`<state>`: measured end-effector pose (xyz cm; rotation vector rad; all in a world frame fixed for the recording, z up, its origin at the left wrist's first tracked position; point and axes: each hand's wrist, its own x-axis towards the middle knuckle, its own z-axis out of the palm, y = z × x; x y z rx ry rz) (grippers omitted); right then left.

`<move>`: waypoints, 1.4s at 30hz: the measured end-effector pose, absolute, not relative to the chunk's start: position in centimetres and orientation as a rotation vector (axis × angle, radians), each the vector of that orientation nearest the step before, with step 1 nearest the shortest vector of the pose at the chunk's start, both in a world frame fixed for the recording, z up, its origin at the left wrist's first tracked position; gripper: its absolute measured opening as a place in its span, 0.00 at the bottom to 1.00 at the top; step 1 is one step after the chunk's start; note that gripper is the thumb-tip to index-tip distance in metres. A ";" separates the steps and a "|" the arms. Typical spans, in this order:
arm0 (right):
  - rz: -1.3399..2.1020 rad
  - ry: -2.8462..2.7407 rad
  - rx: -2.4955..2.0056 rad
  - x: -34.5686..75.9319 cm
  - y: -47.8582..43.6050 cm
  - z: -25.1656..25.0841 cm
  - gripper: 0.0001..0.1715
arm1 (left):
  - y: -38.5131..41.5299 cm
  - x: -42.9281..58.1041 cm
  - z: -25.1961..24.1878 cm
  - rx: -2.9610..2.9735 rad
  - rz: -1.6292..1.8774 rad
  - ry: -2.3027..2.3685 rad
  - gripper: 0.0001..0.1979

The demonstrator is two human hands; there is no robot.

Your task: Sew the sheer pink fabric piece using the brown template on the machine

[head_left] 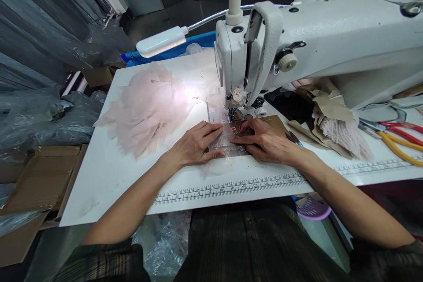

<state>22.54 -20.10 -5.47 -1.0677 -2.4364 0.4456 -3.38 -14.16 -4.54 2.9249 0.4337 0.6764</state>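
A white sewing machine (pixel 297 39) stands on a white table (pixel 109 172). A sheer, near-transparent fabric piece (pixel 228 143) lies on the metal plate just in front of the needle area (pixel 236 112). My left hand (pixel 194 145) rests flat on the left side of that fabric, fingers stretched toward the plate. My right hand (pixel 264 141) presses the fabric from the right, fingers extended and close together, pointing left. A brown card template (pixel 276 122) lies under my right hand.
A heap of pale pink tulle pieces (pixel 145 105) lies at the left under the lamp (pixel 161 40). Brown paper scraps and pink trim (pixel 333 123) sit at the right, beside red and yellow-handled tools (pixel 399 139). A printed ruler (pixel 231 187) runs along the table's front edge. Cardboard boxes (pixel 39 180) lie on the floor at the left.
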 end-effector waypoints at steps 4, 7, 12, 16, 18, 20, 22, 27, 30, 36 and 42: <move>0.405 -2.440 -1.079 22.4 -20.2 -5.4 0.21 | -14.2 -3.2 -4.6 2.985 0.648 0.457 0.31; 0.386 -2.433 -1.079 22.2 -20.4 -5.3 0.21 | -14.4 -2.6 -4.4 3.062 0.579 0.575 0.33; 0.384 -2.413 -1.098 22.2 -20.6 -5.3 0.23 | -14.7 -1.4 -3.4 3.169 0.250 0.779 0.23; 0.424 -2.394 -1.122 22.2 -20.5 -5.4 0.22 | -13.9 -1.1 -2.5 3.224 0.108 0.690 0.22; 0.449 -2.367 -1.132 22.1 -20.4 -5.6 0.22 | -13.2 -0.9 -2.4 3.248 0.088 0.649 0.23; 0.467 -2.308 -1.159 22.0 -20.1 -5.8 0.21 | -12.4 -0.8 -2.4 3.252 0.095 0.622 0.23; 0.472 -2.252 -1.191 21.8 -19.9 -5.9 0.20 | -11.8 -0.7 -2.6 3.236 0.124 0.625 0.23; 0.442 -2.236 -1.212 21.7 -19.8 -6.1 0.20 | -11.6 -0.9 -4.0 3.105 0.332 0.741 0.23; 0.425 -2.244 -1.213 21.7 -19.9 -6.1 0.20 | -11.7 -1.2 -4.8 3.020 0.420 0.743 0.23; 0.406 -2.260 -1.219 21.6 -19.9 -6.0 0.20 | -11.1 -1.4 -5.2 2.909 0.490 0.690 0.24; 0.389 -2.258 -1.216 21.6 -19.8 -5.9 0.21 | -10.8 -1.4 -5.3 2.889 0.495 0.680 0.25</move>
